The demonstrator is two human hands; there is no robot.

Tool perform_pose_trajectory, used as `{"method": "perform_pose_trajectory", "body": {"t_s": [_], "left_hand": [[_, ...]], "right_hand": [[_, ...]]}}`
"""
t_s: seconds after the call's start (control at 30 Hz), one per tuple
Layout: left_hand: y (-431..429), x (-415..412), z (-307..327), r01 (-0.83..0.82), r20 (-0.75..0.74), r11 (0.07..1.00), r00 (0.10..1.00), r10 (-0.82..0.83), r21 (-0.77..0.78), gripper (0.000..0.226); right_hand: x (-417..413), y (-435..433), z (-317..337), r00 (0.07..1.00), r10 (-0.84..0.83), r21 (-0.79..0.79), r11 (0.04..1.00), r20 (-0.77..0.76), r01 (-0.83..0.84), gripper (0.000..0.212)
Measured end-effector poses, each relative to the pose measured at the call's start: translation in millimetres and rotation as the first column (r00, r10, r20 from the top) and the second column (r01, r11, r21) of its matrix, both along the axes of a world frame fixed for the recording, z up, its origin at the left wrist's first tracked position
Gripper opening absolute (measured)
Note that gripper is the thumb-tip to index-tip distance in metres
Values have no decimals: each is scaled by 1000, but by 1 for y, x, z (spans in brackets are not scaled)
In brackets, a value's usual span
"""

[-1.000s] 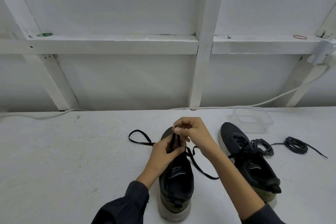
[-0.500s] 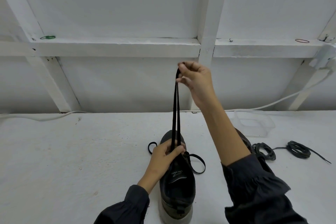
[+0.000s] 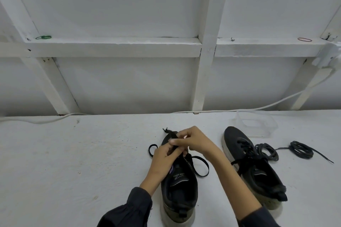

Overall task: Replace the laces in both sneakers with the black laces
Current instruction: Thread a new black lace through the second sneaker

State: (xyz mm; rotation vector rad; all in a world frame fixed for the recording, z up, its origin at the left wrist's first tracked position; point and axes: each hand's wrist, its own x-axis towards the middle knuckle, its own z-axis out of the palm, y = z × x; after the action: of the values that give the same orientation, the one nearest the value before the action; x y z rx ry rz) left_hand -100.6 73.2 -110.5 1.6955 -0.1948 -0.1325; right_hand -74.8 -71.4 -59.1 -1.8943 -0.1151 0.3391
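Two black sneakers stand on the white table. The near sneaker (image 3: 180,186) points away from me, and a flat black lace (image 3: 200,167) runs through its front eyelets, looping out on both sides. My left hand (image 3: 165,156) and my right hand (image 3: 191,141) meet over its toe end, both pinching the lace; the eyelets are hidden under my fingers. The second sneaker (image 3: 252,164) lies to the right with its lace still threaded. Two coiled dark laces (image 3: 301,150) lie further right.
A clear plastic container (image 3: 256,123) sits behind the right sneaker. A white cable (image 3: 287,97) runs along the back edge of the table below a white framed wall. Rubber bands rest on the wall ledge (image 3: 43,37).
My right hand, which had pulled the lace high above the shoe, has come back down to the toe end beside my left hand. The lace loops now lie slack on the table.
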Motion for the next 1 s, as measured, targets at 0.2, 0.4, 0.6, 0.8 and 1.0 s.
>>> {"method": "perform_pose_trajectory", "body": {"t_s": [0.2,0.4,0.6,0.8,1.0], "left_hand": [[3,1,0,41,4,998,999,-41,53,18],[2,-3,1,27,-7,1000,1000,-27,10,15],[2,-4,4,26,-9,999,1000,-26,32,16],[2,0,8,55,-46,998,997,-56,-17,12],[2,1,8,26,-85,998,996,-31,-53,16]], "right_hand": [[5,9,16,976,-179,122,979,128,163,31],[33,12,89,926,-303,383,901,226,202,8],[65,12,149,848,-434,590,785,305,189,10],[82,10,122,917,-318,459,870,241,181,9],[47,-13,65,968,95,-511,835,-234,-205,55]]}}
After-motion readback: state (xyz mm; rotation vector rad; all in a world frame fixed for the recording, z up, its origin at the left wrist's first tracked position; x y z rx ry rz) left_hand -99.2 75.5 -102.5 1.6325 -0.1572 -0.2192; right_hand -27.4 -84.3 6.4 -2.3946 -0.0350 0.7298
